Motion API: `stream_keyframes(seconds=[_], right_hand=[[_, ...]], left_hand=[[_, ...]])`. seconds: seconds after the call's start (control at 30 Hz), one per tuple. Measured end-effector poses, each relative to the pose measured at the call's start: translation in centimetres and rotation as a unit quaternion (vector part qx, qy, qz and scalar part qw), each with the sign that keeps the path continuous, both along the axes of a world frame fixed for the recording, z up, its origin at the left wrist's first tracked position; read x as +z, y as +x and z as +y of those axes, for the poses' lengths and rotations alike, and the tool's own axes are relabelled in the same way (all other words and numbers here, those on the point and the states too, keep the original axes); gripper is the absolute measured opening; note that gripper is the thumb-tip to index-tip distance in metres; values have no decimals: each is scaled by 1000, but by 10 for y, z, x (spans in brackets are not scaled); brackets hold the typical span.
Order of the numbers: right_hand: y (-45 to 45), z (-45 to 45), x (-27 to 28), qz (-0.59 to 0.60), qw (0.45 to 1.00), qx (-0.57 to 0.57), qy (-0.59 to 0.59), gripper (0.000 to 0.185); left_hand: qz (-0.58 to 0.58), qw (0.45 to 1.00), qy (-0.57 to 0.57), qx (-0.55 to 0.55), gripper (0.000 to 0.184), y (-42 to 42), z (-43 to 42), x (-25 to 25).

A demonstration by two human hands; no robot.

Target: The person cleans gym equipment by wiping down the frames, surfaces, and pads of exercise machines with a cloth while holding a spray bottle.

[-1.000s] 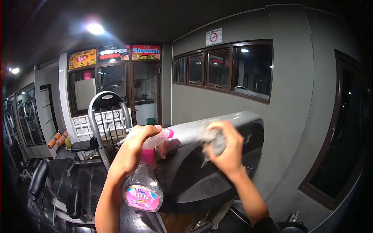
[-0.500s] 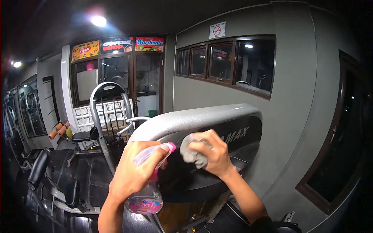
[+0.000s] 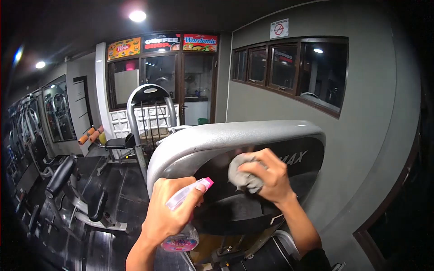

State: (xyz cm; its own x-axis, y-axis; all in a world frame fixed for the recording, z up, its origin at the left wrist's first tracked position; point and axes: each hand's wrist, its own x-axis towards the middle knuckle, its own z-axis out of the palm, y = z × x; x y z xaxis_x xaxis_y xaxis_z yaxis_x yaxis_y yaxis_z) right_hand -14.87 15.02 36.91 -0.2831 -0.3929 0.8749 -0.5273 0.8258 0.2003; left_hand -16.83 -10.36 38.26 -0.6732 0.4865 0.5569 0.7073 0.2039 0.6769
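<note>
My left hand [image 3: 171, 210] is wrapped around the neck of a spray bottle [image 3: 181, 243] with a pink nozzle and a pink label. The nozzle points toward the dark panel [image 3: 217, 205] of a gym machine. In my right hand [image 3: 270, 178] is a bunched grey cloth [image 3: 243, 174], held in front of that panel near its white lettering. Whether the cloth touches the panel I cannot tell. A thick silver frame [image 3: 235, 131] curves over the top of the panel.
Another machine with a silver arch [image 3: 151, 92] stands behind. To the left are a padded bench [image 3: 63, 178] and orange foam rollers [image 3: 91, 134]. A grey wall with windows [image 3: 287, 74] runs along the right.
The camera view has turned left, so the room sits further right in the picture. Both hands stay at the panel, still holding the bottle and the cloth.
</note>
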Motion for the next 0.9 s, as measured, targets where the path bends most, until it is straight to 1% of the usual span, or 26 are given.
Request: stream_keyframes(seconds=[0.03, 0.07, 0.13, 0.2, 0.23, 0.27, 0.33, 0.37, 0.4, 0.47, 0.53, 0.6, 0.67, 0.73, 0.8, 0.87, 0.9], right_hand=[[2, 3, 3, 20, 999, -4, -36, 26], [1, 8, 3, 28, 997, -18, -76, 27], [-1, 5, 2, 17, 994, -8, -111, 27], [-7, -1, -1, 40, 998, 11, -55, 25], [-7, -5, -1, 13, 999, 35, -22, 24], [-10, -7, -7, -17, 999, 38, 25, 22], [-8, -14, -14, -45, 987, 78, 133, 21], [-3, -13, -14, -53, 978, 57, 195, 19], [-3, -7, -14, -54, 978, 58, 193, 19], [-3, 13, -10, -35, 980, 21, 193, 16], [1, 24, -1, -17, 994, 8, 108, 13], [2, 19, 1, -2, 997, -5, 72, 13], [-3, 10, -10, -7, 991, 22, 134, 13], [-3, -1, -23, -54, 973, 53, 219, 16], [1, 1, -31, -99, 970, 52, 217, 21], [13, 14, -18, -189, 965, 5, 183, 28], [21, 20, -14, -217, 960, -29, 174, 36]], left_hand=[[48, 998, 32, -6, 44, -2, 3, -6], [46, 998, 31, -2, 44, 0, 5, -7], [43, 998, 10, 38, 44, 4, 8, -6], [32, 999, 7, 41, 43, 7, 9, -5], [24, 999, 5, 40, 43, 8, 9, -5], [22, 999, 3, 42, 43, 10, 9, -4], [-24, 999, 29, 37, 43, 13, 6, -5], [-33, 998, 43, 41, 42, 12, 5, -9], [-35, 998, 40, 42, 42, 11, 3, -13], [-56, 997, 43, 37, 41, 10, -4, -20], [-65, 996, 54, 27, 41, 9, -7, -29], [-73, 995, 66, 15, 40, 9, -7, -32], [-94, 994, 50, -18, 40, 10, -6, -33], [-94, 994, 43, -18, 40, 11, -2, -36], [-92, 995, 36, -17, 41, 11, -1, -39], [-94, 995, 15, -17, 41, 11, -4, -41], [-109, 994, 19, -20, 41, 12, -5, -45]])
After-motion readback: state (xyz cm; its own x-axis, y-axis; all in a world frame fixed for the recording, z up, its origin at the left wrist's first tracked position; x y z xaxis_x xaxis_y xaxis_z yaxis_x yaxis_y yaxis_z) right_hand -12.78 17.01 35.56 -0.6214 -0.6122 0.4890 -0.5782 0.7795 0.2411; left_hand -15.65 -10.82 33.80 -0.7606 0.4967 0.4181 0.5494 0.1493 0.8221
